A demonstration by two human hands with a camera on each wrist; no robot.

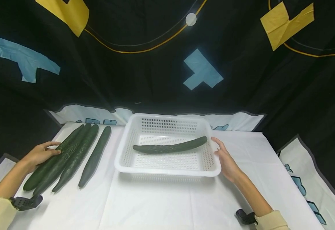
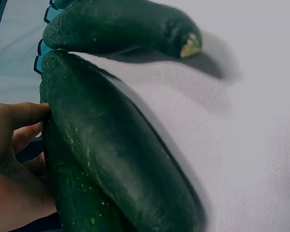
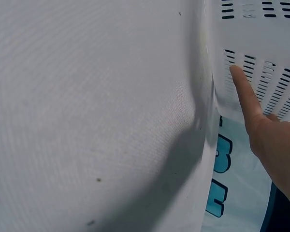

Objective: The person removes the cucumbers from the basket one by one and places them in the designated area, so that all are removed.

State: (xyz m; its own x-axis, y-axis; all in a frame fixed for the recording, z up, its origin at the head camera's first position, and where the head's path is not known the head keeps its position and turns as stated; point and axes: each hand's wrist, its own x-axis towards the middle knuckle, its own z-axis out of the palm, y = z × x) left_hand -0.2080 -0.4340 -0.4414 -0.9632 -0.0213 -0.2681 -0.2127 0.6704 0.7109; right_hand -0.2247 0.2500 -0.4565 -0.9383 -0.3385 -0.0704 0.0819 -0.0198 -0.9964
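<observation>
My left hand reaches over the leftmost dark green cucumber in a row of several, fingers stretched across it and fingertips on its skin. Close up, the left wrist view has the thumb and fingers at the edge of the grouped cucumbers. In the middle stands a white perforated plastic basket with one slightly bent cucumber lying lengthwise inside. My right hand is at the basket's right end, and its extended forefinger touches the slotted end wall.
A separate cucumber lies on the white tablecloth between the group and the basket. Behind the table hangs a black cloth with blue and yellow patches. Dark wrist devices sit at both sleeves.
</observation>
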